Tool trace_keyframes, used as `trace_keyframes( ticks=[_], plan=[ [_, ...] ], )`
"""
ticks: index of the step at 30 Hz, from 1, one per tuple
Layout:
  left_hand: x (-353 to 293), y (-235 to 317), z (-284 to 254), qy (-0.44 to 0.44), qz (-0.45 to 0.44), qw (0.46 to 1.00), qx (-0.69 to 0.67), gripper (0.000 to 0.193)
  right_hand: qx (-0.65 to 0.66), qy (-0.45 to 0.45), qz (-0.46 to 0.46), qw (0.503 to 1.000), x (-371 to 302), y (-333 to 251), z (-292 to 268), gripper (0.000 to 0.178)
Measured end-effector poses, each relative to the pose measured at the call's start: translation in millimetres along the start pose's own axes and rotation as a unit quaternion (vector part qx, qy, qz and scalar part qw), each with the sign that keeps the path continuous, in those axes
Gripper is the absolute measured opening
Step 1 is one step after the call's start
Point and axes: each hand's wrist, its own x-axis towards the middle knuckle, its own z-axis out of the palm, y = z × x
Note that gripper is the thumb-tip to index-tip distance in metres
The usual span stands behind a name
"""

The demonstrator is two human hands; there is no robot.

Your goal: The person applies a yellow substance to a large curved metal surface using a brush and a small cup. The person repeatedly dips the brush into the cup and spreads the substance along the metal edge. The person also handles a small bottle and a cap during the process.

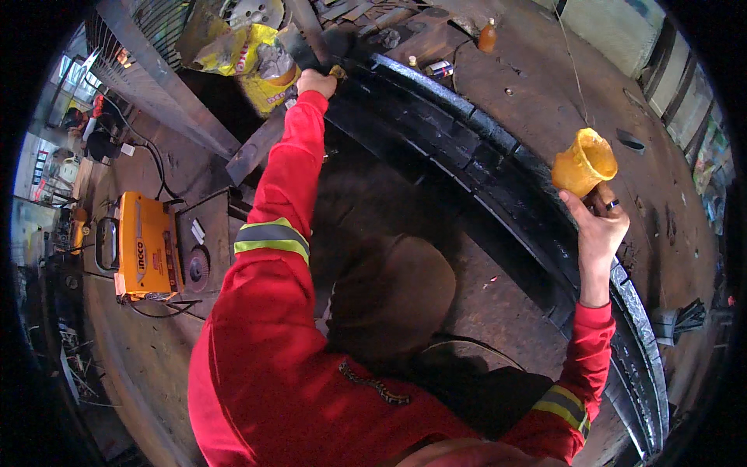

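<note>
My right hand [601,226] grips a yellow cup [574,167] with an uneven rim, holding it tilted above the right part of a long black metal beam [467,152]. The inside of the cup is only partly visible. Stretched far forward, my left hand [316,83] is closed at the beam's far left end. A small yellowish-brown wad [338,71] shows at its fingertips, too small to tell whether it is sponge or cloth. Along the beam's upper edge and right end, the black surface has glossy, bright patches.
An orange welding machine [148,245] stands at left beside a grinding disc [197,268]. Yellow bags [261,86] lie beyond my left hand, next to an upright metal post [167,86]. A brown bottle [487,36] and a small can [440,68] stand or lie past the beam.
</note>
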Motion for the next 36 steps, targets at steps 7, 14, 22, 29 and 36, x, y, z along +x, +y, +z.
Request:
trace_keyframes(
  ticks=[7, 14, 22, 29, 36],
  plan=[
    [35.6, -71.8, 8.8, 0.103, 0.048, 0.988, -0.103, 0.03, -0.019, 0.016, 0.0, 1.0, 2.7, -3.1, -2.2, 0.046],
    [69.1, -69.7, -5.2, 0.162, 0.131, 0.977, -0.048, 0.032, 0.022, 0.008, -0.001, 1.0, 1.0, 5.6, 11.0, 0.044],
    [19.1, -37.7, -9.4, -0.025, 0.003, 0.978, -0.209, 0.03, -0.016, 0.023, 0.001, 1.0, 0.1, 12.8, 1.8, 0.038],
    [2.6, -40.9, -5.1, 0.041, 0.081, 0.996, -0.023, 0.045, -0.036, 0.005, -0.018, 0.999, 0.9, 10.5, -3.8, 0.041],
    [-48.5, -14.7, 3.3, -0.002, 0.243, 0.97, 0.028, 0.03, -0.011, -0.007, -0.026, 1.0, -1.6, 2.8, 6.9, 0.041]
  ],
)
